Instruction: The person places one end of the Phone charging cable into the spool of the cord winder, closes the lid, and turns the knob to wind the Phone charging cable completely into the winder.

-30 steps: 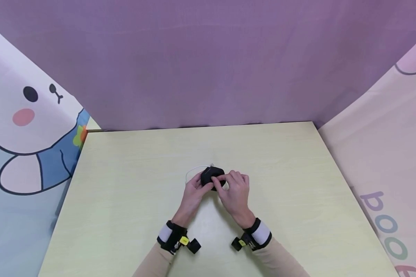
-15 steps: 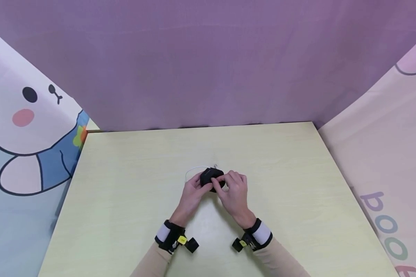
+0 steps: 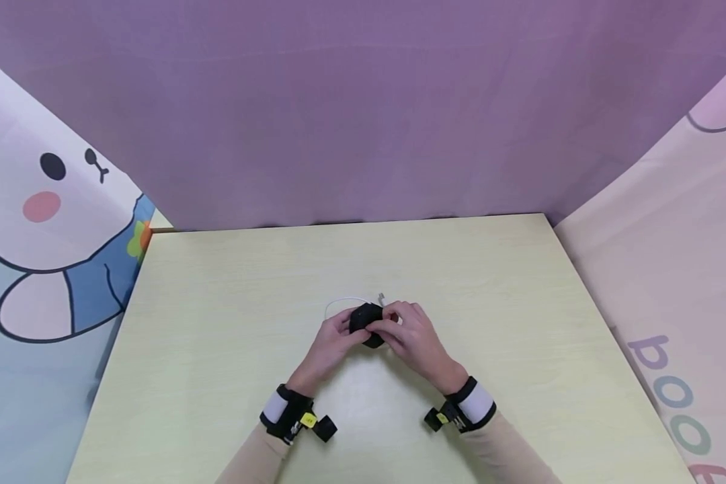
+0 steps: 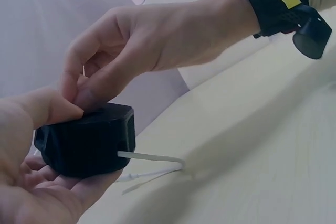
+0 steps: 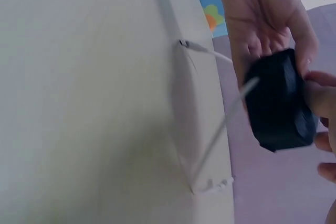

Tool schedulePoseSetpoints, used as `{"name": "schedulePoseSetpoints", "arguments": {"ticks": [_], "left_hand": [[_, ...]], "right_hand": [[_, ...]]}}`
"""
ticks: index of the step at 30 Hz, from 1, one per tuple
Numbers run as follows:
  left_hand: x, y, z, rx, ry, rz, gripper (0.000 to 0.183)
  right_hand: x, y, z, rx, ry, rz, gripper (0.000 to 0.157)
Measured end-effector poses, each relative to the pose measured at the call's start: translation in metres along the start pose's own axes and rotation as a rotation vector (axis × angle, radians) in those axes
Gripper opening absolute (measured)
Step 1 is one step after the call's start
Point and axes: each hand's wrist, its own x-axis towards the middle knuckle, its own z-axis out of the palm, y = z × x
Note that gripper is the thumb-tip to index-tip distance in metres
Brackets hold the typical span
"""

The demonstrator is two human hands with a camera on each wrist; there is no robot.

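Note:
A black faceted case (image 3: pixel 366 315) with a white cable (image 4: pixel 155 157) running out of a slot in its side is held up over the table. My left hand (image 3: pixel 327 348) grips it, thumb on the upper edge and fingers underneath. On its top face, the thumb and forefinger of my right hand (image 3: pixel 420 344) pinch at a small part that the fingertips hide. Beyond the hands the cable loops across the tabletop, its USB plug (image 3: pixel 382 298) just past the right fingers. In the right wrist view another length of cable hangs from the case (image 5: pixel 277 103) to the table.
The pale wooden table (image 3: pixel 230 282) ends at a purple curtain (image 3: pixel 363 121) behind. Printed cloth panels flank it, with a cartoon figure (image 3: pixel 48 222) on the left. Both wrists carry strapped cameras.
The case has turned and come slightly nearer the body. My right hand has rotated, its wrist swinging out to the right. The USB plug has slid a little right and nearer.

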Motion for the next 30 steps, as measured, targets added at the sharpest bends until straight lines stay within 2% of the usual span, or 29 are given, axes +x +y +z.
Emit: {"name": "schedulePoseSetpoints", "arguments": {"ticks": [9,13,16,19,22,26,30], "left_hand": [[-0.002,0.007,-0.006,0.119,-0.067,-0.017,0.052],[-0.003,0.012,-0.008,0.166,-0.092,-0.028,0.052],[-0.004,0.016,-0.010,0.204,-0.130,-0.022,0.052],[-0.003,0.018,-0.011,0.232,-0.197,-0.013,0.051],[-0.002,0.017,-0.012,0.246,-0.251,-0.030,0.049],[-0.002,0.017,-0.014,0.252,-0.283,-0.056,0.048],[-0.001,0.015,-0.014,0.248,-0.315,-0.043,0.049]], "right_hand": [[0.008,0.004,-0.019,-0.053,-0.213,-0.094,0.019],[0.014,0.003,-0.028,-0.131,-0.289,-0.151,0.027],[0.017,0.003,-0.032,-0.197,-0.319,-0.202,0.033],[0.019,0.002,-0.035,-0.229,-0.325,-0.251,0.032],[0.020,0.000,-0.036,-0.245,-0.338,-0.293,0.028],[0.019,-0.003,-0.037,-0.271,-0.361,-0.318,0.024],[0.016,-0.003,-0.036,-0.283,-0.354,-0.331,0.021]]}}
